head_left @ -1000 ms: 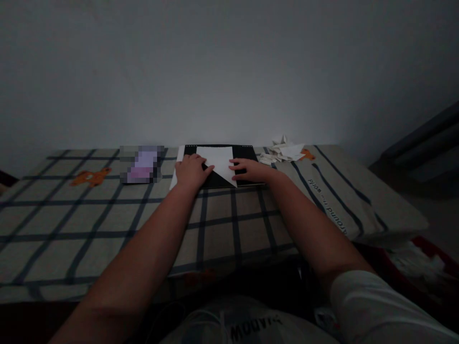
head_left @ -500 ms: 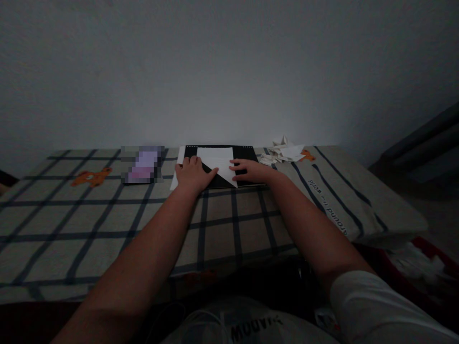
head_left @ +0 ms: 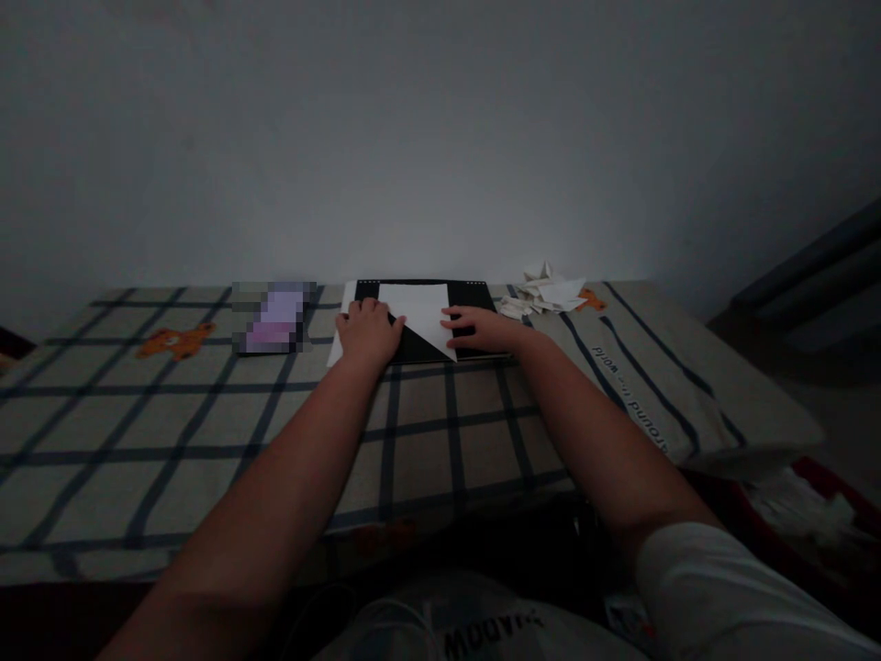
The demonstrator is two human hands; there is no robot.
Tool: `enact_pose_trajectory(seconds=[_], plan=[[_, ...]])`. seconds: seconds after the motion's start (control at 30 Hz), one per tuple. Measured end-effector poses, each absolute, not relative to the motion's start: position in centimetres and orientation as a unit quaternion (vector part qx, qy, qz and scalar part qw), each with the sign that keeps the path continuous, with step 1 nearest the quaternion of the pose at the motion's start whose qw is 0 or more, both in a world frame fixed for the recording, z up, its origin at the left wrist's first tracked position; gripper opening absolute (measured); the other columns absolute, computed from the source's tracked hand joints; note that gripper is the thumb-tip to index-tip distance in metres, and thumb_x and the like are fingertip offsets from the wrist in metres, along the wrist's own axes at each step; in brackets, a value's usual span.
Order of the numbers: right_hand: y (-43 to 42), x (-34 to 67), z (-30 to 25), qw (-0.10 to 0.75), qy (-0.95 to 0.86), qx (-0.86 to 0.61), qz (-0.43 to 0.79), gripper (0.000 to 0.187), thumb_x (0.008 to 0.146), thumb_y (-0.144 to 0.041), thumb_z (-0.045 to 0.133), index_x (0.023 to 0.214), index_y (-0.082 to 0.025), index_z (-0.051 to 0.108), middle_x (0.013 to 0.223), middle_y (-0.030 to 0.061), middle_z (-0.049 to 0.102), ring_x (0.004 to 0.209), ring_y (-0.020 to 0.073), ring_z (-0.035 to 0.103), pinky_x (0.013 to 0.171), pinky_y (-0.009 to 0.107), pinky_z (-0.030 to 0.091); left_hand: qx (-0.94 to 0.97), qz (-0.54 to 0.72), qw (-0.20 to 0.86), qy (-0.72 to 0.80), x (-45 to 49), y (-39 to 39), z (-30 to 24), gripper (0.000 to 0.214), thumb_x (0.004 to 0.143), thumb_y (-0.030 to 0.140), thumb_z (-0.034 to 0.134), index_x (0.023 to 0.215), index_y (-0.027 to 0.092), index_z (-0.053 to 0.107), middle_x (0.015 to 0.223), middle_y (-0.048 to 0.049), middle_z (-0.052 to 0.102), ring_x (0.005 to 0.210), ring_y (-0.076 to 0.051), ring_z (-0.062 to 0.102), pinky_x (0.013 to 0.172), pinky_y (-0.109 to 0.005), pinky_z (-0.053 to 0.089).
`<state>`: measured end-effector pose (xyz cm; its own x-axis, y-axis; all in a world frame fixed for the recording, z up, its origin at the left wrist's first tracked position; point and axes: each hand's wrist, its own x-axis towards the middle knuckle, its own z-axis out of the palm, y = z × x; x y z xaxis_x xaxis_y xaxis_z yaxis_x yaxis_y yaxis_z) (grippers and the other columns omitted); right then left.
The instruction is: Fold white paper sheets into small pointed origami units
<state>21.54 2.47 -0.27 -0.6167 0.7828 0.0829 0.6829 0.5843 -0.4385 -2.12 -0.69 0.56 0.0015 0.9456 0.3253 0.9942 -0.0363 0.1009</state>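
Note:
A white sheet of paper (head_left: 419, 305) lies on a black board-like pad (head_left: 474, 292) with small slots along its far edge. One side of the paper slants diagonally, ending in a point at the near right. My left hand (head_left: 370, 332) rests palm down over the pad's left part, fingers spread, its thumb tip beside the paper's slanted edge. On the other side, my right hand (head_left: 482, 329) lies with fingers apart, fingertips touching the paper's right edge. White sheets show under the pad at its left.
Left of the pad is a phone (head_left: 276, 317) with a lit, blurred screen. Folded white paper pieces (head_left: 547, 292) lie in a heap at the right. A checked cloth (head_left: 440, 441) covers the table, which meets a grey wall (head_left: 440, 138). A red container (head_left: 819, 505) stands low at right.
My left thumb has drawn back to the left, toward the other fingers, off the paper's slanted edge. My right hand and the paper look unmoved.

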Motion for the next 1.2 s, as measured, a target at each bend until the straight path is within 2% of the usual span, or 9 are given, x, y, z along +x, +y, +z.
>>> enact_pose_trajectory(seconds=[0.13,0.3,0.43,0.6,0.73,0.87,1.0,1.2], plan=[[2.5,21.5,-0.4,0.13,-0.879,-0.421,0.182,0.048,0.086,-0.038,0.073,0.131,-0.021,0.067,0.156,0.0111,0.045,0.144,0.028,0.043,0.121,0.045,0.033,-0.781,-0.16,0.048,-0.601,-2.1,-0.2,0.7,0.033,0.097,0.032,0.047,0.114,0.023,0.074,0.13,-0.0072,0.067,0.124,-0.028,0.053,0.102,-0.042,0.043],[2.4,21.5,-0.2,0.138,-0.881,-0.414,0.183,0.047,0.086,-0.039,0.073,0.131,-0.023,0.068,0.155,0.0101,0.047,0.144,0.0277,0.044,0.121,0.045,0.032,-0.816,-0.134,0.026,-0.562,-2.0,-0.1,0.6,0.041,0.099,0.042,0.046,0.128,0.022,0.068,0.139,-0.006,0.063,0.128,-0.025,0.054,0.107,-0.037,0.042],[2.3,21.4,-0.1,0.134,-0.885,-0.412,0.171,0.048,0.087,-0.038,0.072,0.131,-0.02,0.067,0.155,0.0126,0.047,0.144,0.0282,0.044,0.121,0.045,0.033,-0.791,-0.104,0.03,-0.602,-1.8,-0.4,0.5,0.053,0.098,0.051,0.044,0.139,0.021,0.06,0.15,-0.0095,0.054,0.135,-0.03,0.05,0.111,-0.045,0.039],[2.6,21.5,-0.5,0.147,-0.883,-0.41,0.176,0.046,0.086,-0.037,0.073,0.129,-0.023,0.069,0.154,0.0107,0.048,0.143,0.0283,0.045,0.12,0.047,0.034,-0.772,-0.073,-0.002,-0.632,-1.3,-0.9,0.5,0.077,0.091,0.071,0.042,0.152,0.024,0.044,0.163,-0.0098,0.035,0.147,-0.037,0.035,0.121,-0.06,0.017],[2.7,21.6,-0.7,0.145,-0.885,-0.408,0.171,0.045,0.086,-0.038,0.073,0.129,-0.023,0.069,0.154,0.0108,0.049,0.143,0.0282,0.045,0.12,0.048,0.034,-0.768,-0.051,-0.027,-0.638,-1.1,-1.0,0.2,0.098,0.08,0.086,0.04,0.157,0.025,0.034,0.167,-0.0106,0.023,0.151,-0.039,0.025,0.122,-0.063,0.006],[2.6,21.6,-0.5,0.141,-0.886,-0.409,0.168,0.046,0.088,-0.038,0.071,0.13,-0.021,0.068,0.154,0.0124,0.048,0.143,0.029,0.045,0.119,0.048,0.035,-0.778,-0.049,-0.02,-0.627,-1.3,-1.0,0.1,0.106,0.078,0.089,0.04,0.158,0.021,0.032,0.167,-0.0139,0.023,0.151,-0.041,0.023,0.121,-0.063,0.007],[2.5,21.5,-0.6,0.147,-0.885,-0.415,0.15,0.041,0.089,-0.036,0.069,0.128,-0.023,0.07,0.151,0.0107,0.052,0.14,0.0282,0.048,0.118,0.047,0.037,-0.792,-0.068,0.008,-0.607,-1.4,-1.1,0.1,0.098,0.079,0.086,0.044,0.154,0.022,0.042,0.163,-0.0156,0.033,0.146,-0.041,0.032,0.12,-0.063,0.013],[2.6,21.1,-0.7,0.179,-0.883,-0.415,0.126,0.036,0.092,-0.033,0.064,0.126,-0.022,0.071,0.139,0.0118,0.062,0.131,0.0262,0.055,0.114,0.046,0.04,-0.802,-0.102,0.039,-0.588,-1.4,-1.0,0.3,0.065,0.09,0.068,0.05,0.137,0.026,0.061,0.151,-0.0105,0.052,0.137,-0.039,0.044,0.119,-0.063,0.018]])
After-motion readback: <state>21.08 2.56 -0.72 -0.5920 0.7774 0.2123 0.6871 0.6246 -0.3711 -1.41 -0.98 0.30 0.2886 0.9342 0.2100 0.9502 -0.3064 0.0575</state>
